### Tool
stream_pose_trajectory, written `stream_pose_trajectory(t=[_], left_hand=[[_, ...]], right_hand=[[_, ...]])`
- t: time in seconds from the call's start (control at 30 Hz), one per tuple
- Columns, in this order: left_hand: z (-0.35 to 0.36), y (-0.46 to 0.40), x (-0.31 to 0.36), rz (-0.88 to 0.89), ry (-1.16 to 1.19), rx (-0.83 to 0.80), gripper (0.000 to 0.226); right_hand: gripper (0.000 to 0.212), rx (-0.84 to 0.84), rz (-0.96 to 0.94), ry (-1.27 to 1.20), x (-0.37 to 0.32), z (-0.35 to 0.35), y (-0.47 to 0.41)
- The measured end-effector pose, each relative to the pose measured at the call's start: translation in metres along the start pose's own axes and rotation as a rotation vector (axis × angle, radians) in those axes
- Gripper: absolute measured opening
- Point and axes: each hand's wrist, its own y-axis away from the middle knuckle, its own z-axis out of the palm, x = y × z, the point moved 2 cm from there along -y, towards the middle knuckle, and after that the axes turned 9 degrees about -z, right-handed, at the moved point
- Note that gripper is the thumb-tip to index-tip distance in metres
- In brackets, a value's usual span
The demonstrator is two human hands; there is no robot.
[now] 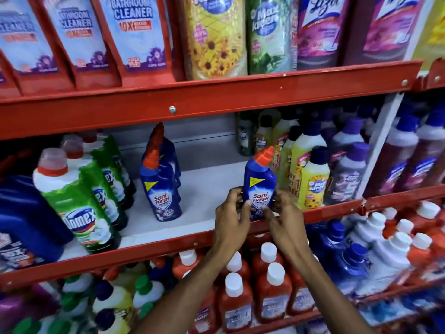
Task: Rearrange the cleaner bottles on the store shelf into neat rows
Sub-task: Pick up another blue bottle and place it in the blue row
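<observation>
A blue Sani Fresh bottle (259, 182) with an orange angled cap stands upright at the front of the middle shelf (207, 186). My left hand (232, 216) grips its lower left side and my right hand (280, 215) grips its lower right side. To the left, a short row of the same blue Sani Fresh bottles (160, 186) runs front to back, apart from the held one by a bare stretch of white shelf. Green Domex bottles (79, 203) stand in a row further left.
Yellow and purple Max Kleen bottles (313, 179) crowd close on the right of the held bottle. A large dark blue bottle (26, 220) fills the left edge. The red shelf lip (168, 247) runs below; orange bottles with white caps (269, 292) stand underneath. Refill pouches (134, 34) hang above.
</observation>
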Motion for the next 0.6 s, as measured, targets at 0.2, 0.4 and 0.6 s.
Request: stream_pose_trajectory(t=[0.2, 0.4, 0.6], left_hand=[[-0.073, 0.020, -0.020, 0.044, 0.044, 0.205, 0.028], [-0.143, 0.035, -0.049, 0.018, -0.041, 0.357, 0.030], [-0.170, 0.038, -0.076, -0.032, -0.104, 0.377, 0.025]], right_hand=[[0.041, -0.070, -0.077, -0.141, -0.048, 0.052, 0.009], [0.039, -0.197, -0.131, -0.193, -0.085, 0.120, 0.017], [0.037, -0.269, -0.102, -0.161, -0.095, 0.157, 0.024]])
